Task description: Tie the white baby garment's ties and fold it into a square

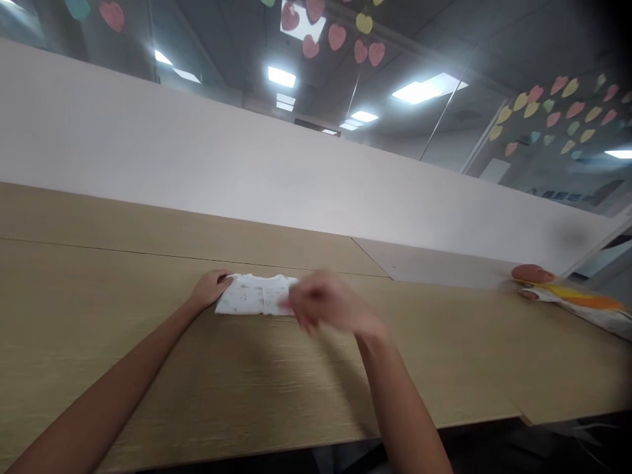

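A small white garment (251,296) with a faint print lies folded flat on the wooden table, its notched upper edge facing away from me. At its left end is my left hand (212,288), thumb on the cloth and fingers curled round the upper corner. My right hand (330,303) is smeared by motion over the garment's right end and hides that part. The fingers look bent, but whether they touch or pinch the cloth cannot be made out.
The wooden tabletop (197,382) has panel seams and a front edge near me. A low white partition (247,171) with glass above runs behind it. At the far right lie a brown rounded object (532,273), perhaps a doll's head, and yellow-orange cloth (582,297).
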{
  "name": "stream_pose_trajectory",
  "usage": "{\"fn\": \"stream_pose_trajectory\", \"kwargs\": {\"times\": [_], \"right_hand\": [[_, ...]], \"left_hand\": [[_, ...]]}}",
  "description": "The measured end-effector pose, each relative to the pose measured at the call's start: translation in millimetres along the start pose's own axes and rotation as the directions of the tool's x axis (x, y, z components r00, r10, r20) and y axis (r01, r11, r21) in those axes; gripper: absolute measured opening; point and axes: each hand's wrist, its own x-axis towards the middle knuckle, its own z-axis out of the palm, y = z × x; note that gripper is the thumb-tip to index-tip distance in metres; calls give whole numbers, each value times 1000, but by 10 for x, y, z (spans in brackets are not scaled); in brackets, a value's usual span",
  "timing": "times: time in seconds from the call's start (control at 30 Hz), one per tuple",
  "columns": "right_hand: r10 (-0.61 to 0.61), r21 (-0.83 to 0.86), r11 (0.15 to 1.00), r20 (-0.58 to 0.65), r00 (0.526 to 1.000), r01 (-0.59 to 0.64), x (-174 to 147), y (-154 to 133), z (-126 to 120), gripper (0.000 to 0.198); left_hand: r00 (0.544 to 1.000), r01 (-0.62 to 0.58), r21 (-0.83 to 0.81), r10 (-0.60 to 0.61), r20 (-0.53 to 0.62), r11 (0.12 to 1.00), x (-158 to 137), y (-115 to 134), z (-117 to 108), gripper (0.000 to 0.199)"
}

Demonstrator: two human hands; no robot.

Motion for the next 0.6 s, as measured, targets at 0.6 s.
{"fn": "stream_pose_trajectory", "kwargs": {"times": [0.6], "right_hand": [[-214, -25, 965, -651, 729, 261, 792, 682, -833, 17]], "left_hand": [[827, -329, 41, 309, -469, 943, -48, 1232, -1326, 32]]}}
